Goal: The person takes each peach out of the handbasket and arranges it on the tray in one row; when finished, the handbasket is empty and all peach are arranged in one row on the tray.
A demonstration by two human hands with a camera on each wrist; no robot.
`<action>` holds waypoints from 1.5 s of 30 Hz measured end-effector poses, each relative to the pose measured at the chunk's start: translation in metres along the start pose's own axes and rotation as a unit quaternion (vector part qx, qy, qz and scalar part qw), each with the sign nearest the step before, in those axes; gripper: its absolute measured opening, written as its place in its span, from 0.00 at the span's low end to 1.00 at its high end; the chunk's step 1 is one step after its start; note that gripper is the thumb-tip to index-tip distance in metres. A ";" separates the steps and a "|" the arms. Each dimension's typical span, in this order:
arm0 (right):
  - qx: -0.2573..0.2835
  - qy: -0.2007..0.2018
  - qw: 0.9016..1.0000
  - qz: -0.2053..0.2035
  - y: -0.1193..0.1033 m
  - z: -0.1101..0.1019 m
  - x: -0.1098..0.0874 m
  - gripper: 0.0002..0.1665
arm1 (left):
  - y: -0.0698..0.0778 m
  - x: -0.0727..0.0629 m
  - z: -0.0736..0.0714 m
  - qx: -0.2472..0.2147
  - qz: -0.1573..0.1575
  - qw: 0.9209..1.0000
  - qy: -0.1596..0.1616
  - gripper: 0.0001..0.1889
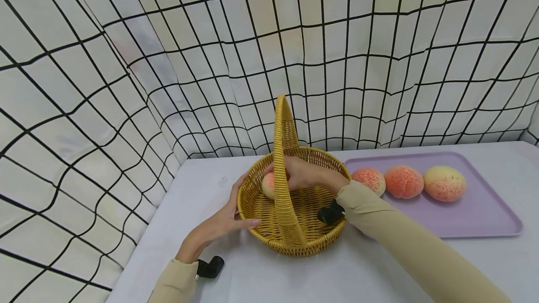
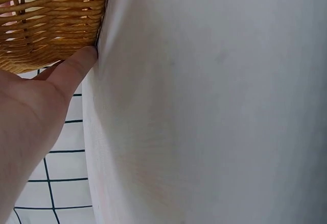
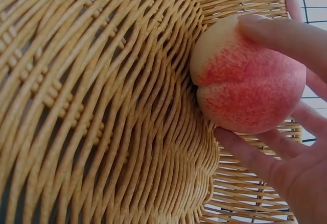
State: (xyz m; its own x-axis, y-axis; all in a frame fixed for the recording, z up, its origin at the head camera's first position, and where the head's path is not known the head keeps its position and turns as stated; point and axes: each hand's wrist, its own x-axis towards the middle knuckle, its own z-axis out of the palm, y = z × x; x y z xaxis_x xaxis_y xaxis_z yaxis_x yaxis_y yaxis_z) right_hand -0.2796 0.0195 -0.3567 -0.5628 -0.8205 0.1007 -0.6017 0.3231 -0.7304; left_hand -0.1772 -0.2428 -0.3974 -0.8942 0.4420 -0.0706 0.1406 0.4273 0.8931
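Note:
A yellow wicker basket (image 1: 305,242) with a tall arched handle stands on the white table. Inside it, near the left wall, my right hand (image 1: 301,172) holds a cream-and-pink peach (image 3: 250,76). The right wrist view shows the thumb on one side of the peach and fingers around the other, with the fruit against the woven basket. My left hand (image 1: 221,221) rests against the basket's left outer side, thumb and fingers spread fairly straight. In the left wrist view, one straight digit (image 2: 76,68) touches the wicker low down, close to the tabletop.
Right of the basket lies a purple tray (image 1: 476,219). It carries a red-speckled peach (image 1: 370,181), a redder peach (image 1: 404,181) and a yellowish peach (image 1: 444,183) in a row. White cloth walls with black netting (image 1: 337,60) enclose the table's back and left.

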 end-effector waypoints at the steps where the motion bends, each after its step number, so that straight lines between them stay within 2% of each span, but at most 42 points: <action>1: -0.002 -0.001 1.000 -0.001 0.000 0.000 0.000 0.34 | 0.000 0.000 0.000 -0.001 0.000 1.000 0.000 0.64; 10: -0.034 -0.013 0.999 0.023 -0.003 0.003 0.003 0.35 | -0.002 -0.001 0.000 -0.001 0.007 1.000 -0.002 0.64; 14: -0.045 -0.016 0.999 0.018 -0.004 0.001 0.000 0.34 | -0.003 0.000 -0.001 0.000 0.011 1.000 -0.001 0.64; 20: -0.046 -0.020 0.999 0.009 -0.012 -0.015 -0.017 0.35 | -0.001 0.002 0.001 -0.003 0.008 1.000 -0.001 0.65; 23: -0.051 -0.004 0.999 0.017 -0.021 -0.027 -0.033 0.38 | -0.001 0.001 0.001 -0.008 0.005 1.000 0.000 0.64; 27: -0.053 0.029 0.998 0.036 -0.035 -0.046 -0.065 0.39 | -0.002 0.001 0.000 -0.009 0.004 1.000 -0.001 0.64; 32: 0.001 0.070 0.996 0.053 -0.049 -0.073 -0.116 0.38 | -0.003 0.000 -0.001 -0.009 0.004 1.000 -0.001 0.64; 35: 0.009 0.093 0.993 0.065 -0.054 -0.087 -0.146 0.37 | -0.004 -0.001 -0.002 -0.011 0.005 1.000 -0.001 0.64; 38: -0.013 0.117 0.991 0.070 -0.056 -0.096 -0.178 0.37 | -0.005 -0.002 -0.002 -0.009 0.011 1.000 0.001 0.65; 41: -0.056 0.143 0.985 0.082 -0.052 -0.104 -0.212 0.38 | -0.005 -0.001 -0.002 -0.007 0.016 1.000 0.001 0.65; 43: -0.083 0.165 0.979 0.088 -0.044 -0.109 -0.237 0.40 | -0.005 0.000 -0.001 -0.007 0.016 1.000 0.000 0.65; 45: -0.110 0.194 0.968 0.113 -0.033 -0.115 -0.263 0.43 | -0.003 0.001 -0.001 -0.009 0.016 1.000 -0.002 0.65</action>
State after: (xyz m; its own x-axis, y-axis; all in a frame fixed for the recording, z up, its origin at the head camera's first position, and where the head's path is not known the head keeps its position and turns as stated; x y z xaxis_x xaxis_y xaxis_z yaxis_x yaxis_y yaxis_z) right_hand -0.1772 0.2786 -0.2811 -0.8394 -0.4918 0.2313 -0.5196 0.6015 -0.6068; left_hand -0.1787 -0.2443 -0.4002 -0.8880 0.4578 -0.0438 0.1612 0.3991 0.9026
